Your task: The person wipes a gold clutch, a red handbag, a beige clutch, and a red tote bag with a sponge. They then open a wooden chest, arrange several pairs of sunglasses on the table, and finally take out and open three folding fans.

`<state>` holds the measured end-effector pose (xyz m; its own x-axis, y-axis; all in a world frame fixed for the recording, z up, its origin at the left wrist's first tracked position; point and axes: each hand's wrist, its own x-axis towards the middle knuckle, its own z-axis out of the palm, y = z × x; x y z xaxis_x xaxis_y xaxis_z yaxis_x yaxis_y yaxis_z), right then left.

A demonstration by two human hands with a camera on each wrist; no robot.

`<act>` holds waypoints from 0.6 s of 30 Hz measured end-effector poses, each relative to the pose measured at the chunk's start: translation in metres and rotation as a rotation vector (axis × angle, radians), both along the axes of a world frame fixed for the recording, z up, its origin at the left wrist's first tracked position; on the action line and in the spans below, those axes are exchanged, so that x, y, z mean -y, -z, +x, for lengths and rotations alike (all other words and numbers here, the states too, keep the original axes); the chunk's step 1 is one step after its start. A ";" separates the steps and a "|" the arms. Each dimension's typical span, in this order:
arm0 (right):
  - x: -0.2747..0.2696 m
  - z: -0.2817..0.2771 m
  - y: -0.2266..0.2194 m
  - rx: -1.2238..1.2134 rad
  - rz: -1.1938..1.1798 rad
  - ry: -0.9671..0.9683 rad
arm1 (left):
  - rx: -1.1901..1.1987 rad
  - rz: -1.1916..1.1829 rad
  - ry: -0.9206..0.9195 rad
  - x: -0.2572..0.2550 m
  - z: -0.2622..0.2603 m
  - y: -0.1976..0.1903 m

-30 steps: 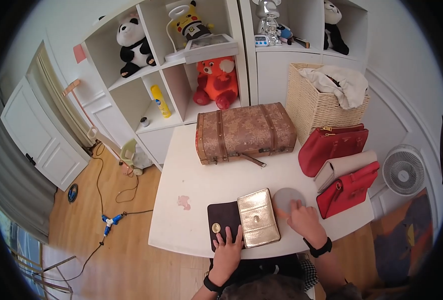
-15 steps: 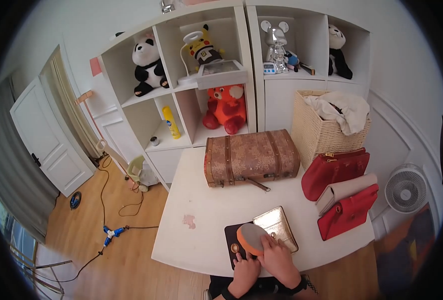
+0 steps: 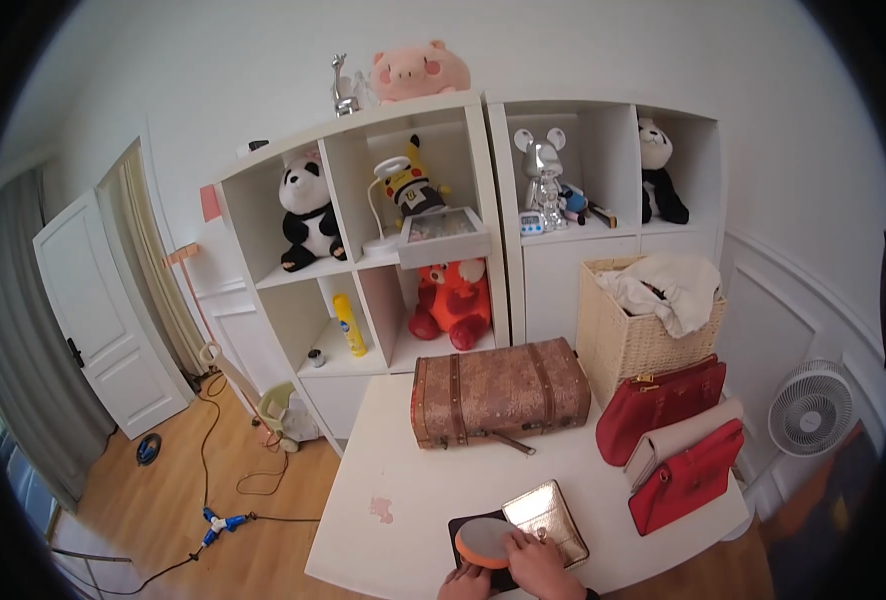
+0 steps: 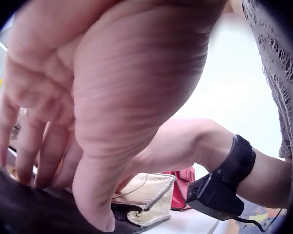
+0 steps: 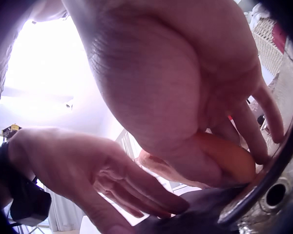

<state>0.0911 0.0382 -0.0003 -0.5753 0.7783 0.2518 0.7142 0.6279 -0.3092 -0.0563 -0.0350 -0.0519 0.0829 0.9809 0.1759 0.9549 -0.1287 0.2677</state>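
Observation:
A gold handbag (image 3: 553, 510) lies near the table's front edge, its dark flap (image 4: 29, 207) folded out to the left. My right hand (image 3: 543, 567) grips a round pad (image 3: 483, 541) with a grey top and an orange rim, held over that flap. In the right wrist view the orange rim (image 5: 229, 156) shows between thumb and fingers. My left hand (image 3: 466, 584) is close beside the pad at the flap's near side. Its fingers (image 4: 29, 151) reach down to the dark flap, fairly straight, with the thumb apart. The pad's underside is hidden.
Behind the bag stands a brown patterned suitcase (image 3: 503, 393). To the right are a dark red bag (image 3: 658, 410), a beige bag (image 3: 678, 440) and a red bag (image 3: 688, 480). A wicker basket (image 3: 643, 345) with cloth stands behind them; a white fan (image 3: 811, 407) is beyond the table's right.
My right hand has lifted the round pad from the tabletop right of the handbag and carried it left over the dark flap. The left hand has stayed at the flap. The head view has tilted upward.

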 end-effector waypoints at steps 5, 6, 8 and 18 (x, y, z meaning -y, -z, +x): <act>0.001 0.006 0.001 0.023 -0.141 -0.034 | 0.071 0.180 0.042 0.008 -0.016 0.017; 0.004 0.008 0.024 -0.005 -0.051 -0.059 | 0.049 0.077 0.044 0.011 -0.017 0.013; 0.010 0.004 0.025 -0.015 -0.071 -0.049 | 0.117 -0.074 0.018 0.010 -0.016 0.011; 0.025 -0.011 -0.021 0.189 -0.240 -0.074 | 0.206 0.137 0.039 0.009 -0.014 0.026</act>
<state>0.0797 0.0133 0.0212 -0.6516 0.7569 -0.0507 0.7284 0.6055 -0.3207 -0.0701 -0.0435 -0.0777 0.0692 0.9436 0.3237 0.8753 -0.2131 0.4341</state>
